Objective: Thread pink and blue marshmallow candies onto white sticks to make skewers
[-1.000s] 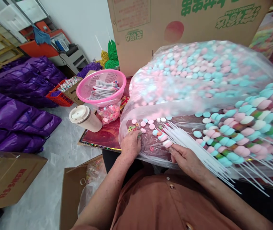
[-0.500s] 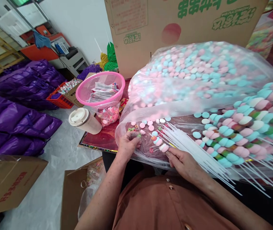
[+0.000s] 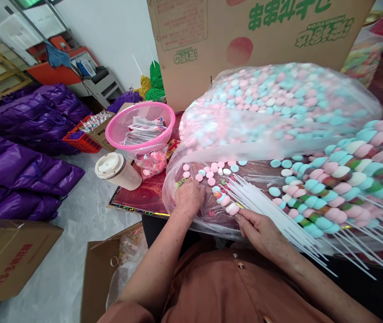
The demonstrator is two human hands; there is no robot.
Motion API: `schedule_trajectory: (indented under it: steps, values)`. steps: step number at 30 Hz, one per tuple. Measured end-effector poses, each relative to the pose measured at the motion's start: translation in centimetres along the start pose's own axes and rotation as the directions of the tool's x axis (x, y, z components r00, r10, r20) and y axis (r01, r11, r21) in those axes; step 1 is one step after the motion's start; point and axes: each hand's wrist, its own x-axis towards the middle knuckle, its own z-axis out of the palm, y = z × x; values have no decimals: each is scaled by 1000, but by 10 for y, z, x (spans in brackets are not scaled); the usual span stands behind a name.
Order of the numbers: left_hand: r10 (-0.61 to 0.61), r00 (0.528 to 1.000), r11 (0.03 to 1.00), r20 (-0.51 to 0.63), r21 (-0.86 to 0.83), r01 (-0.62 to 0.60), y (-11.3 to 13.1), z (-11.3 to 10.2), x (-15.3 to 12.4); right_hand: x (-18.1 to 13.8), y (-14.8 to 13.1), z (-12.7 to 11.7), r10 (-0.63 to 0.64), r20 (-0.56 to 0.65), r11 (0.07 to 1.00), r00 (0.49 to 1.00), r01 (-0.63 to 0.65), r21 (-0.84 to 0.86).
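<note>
My right hand (image 3: 258, 228) pinches a marshmallow skewer (image 3: 225, 200) close to its threaded candies: blue, pink and white marshmallows with an orange-red gummy near the tip. On the plastic sheet to its left, my left hand (image 3: 189, 198) reaches down among loose candies, its back toward me and its fingertips hidden. Green gummy rings (image 3: 181, 182) lie just beyond that hand. Loose pink marshmallows (image 3: 211, 181) are scattered past its fingers. A bundle of white sticks (image 3: 255, 202) fans out beside the skewer. Finished marshmallow skewers (image 3: 336, 188) are heaped at the right.
Behind the hands bulges a big clear bag of marshmallows (image 3: 279, 103), backed by a cardboard box (image 3: 205, 67). At the left stand a pink basket (image 3: 110, 134) with packets, a lidded cup (image 3: 127, 175) and a small candy bag (image 3: 151, 162). An open carton (image 3: 93, 278) sits below.
My left hand has moved slightly right and forward, its fingers turning out of sight; a green gummy was at its fingertips before. My right hand still holds the skewer in nearly the same place.
</note>
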Motion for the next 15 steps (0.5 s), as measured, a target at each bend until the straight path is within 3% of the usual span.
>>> schedule_trajectory:
  steps: [4,7,9,11,15]
  values:
    - [138,989,969,-59,-198,-147,-12,16,-9,-1,4,0,8,-7,999,1000,-8,-53]
    - [48,988,872,-150,-477,-115,-22,23,-13,0,4,4,-25,13,993,1000,27,-116]
    - [-63,991,715,-114,-698,-35,-23,23,-14,2,2,7,-46,30,985,998,50,-165]
    - [-107,994,509,15,-858,68,-19,19,-17,4,0,10,-63,36,975,997,69,-211]
    - [-97,976,177,194,-962,209,-6,14,-24,6,-1,12,-66,51,963,997,77,-259]
